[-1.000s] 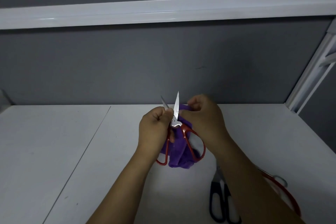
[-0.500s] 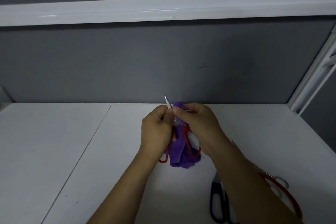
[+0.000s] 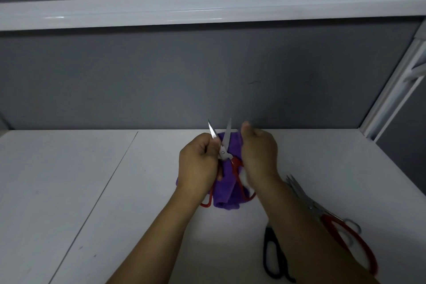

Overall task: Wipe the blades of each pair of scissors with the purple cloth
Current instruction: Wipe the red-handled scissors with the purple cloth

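Observation:
A pair of red-handled scissors (image 3: pixel 227 145) is held upright above the white table, its two blades spread and pointing up. My left hand (image 3: pixel 198 164) grips it at the left blade and handle. My right hand (image 3: pixel 259 154) holds the purple cloth (image 3: pixel 224 194) just right of the right blade; the cloth hangs down behind the handles. Two more pairs lie at the lower right: black-handled scissors (image 3: pixel 274 253) and long red-handled scissors (image 3: pixel 345 235), both partly hidden by my right forearm.
The white table (image 3: pixel 92 191) has a seam running diagonally on the left. A grey wall stands behind it, with a white shelf edge (image 3: pixel 207 9) overhead and a white frame post (image 3: pixel 391 90) at the right.
Half a second ago the cloth covered the right blade under my right hand's pinch. Now the cloth has slid down and that blade stands bare.

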